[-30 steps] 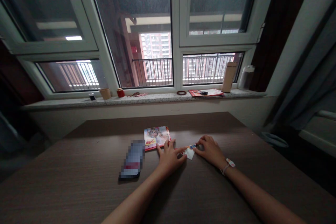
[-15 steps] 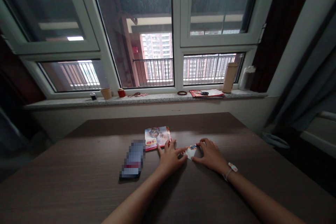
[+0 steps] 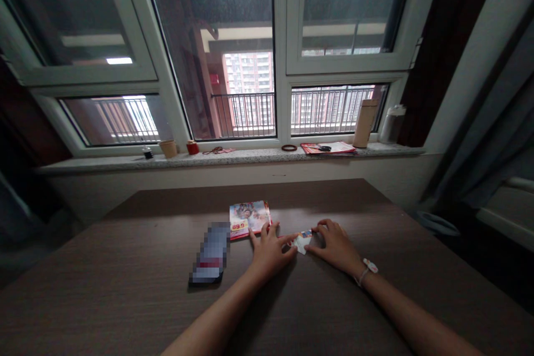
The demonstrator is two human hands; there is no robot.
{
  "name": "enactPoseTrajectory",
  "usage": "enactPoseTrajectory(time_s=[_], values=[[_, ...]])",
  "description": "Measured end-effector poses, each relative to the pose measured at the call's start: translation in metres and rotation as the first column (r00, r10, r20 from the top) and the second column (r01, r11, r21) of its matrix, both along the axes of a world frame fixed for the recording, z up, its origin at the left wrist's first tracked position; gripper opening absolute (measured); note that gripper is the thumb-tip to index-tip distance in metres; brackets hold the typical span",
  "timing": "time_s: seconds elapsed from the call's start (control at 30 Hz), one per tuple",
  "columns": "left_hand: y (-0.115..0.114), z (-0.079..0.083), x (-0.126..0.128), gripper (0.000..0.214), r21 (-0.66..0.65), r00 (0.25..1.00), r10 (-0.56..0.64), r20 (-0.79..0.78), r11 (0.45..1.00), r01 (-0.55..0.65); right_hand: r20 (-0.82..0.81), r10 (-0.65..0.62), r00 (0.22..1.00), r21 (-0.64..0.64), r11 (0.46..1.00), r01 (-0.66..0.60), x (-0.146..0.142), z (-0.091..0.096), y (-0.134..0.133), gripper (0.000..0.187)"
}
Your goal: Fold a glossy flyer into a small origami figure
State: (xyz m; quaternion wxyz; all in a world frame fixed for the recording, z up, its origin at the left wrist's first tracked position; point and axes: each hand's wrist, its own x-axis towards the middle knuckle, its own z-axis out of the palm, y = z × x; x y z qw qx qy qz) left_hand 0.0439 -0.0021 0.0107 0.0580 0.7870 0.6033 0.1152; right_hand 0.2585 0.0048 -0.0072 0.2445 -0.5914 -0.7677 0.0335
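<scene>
A small piece of printed paper, white with a coloured strip along its far edge, lies on the table between my hands; it looks folded. My left hand has its thumb and index finger on the paper's left side, while its other fingers spread towards a leaflet stack. From the right, my right hand pinches the paper's edge with thumb and index finger. The stack of printed leaflets lies just beyond my left fingertips. To the left rests a phone, its screen blurred out.
Both forearms rest over the brown table. Along the granite windowsill stand a paper cup, a red spool, a bracelet, scissors on papers, a tan flask and a clear bottle.
My right thumb has shifted slightly on the paper, and the paper's near edge looks a little different in shape. My left hand has hardly moved.
</scene>
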Motion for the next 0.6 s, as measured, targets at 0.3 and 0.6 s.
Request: enactPoseTrajectory(time_s=[0.3, 0.6], values=[[0.003, -0.006, -0.001, 0.039, 0.025, 0.999, -0.006, 0.036, 1.000, 0.005, 0.041, -0.100, 0.994, 0.071, 0.993, 0.097, -0.008, 0.006, 0.003, 0.028], [0.004, -0.007, -0.002, 0.038, 0.033, 0.999, -0.021, 0.031, 0.999, 0.020, 0.039, -0.171, 0.985, 0.053, 0.984, 0.169, -0.005, 0.005, 0.016, 0.019]])
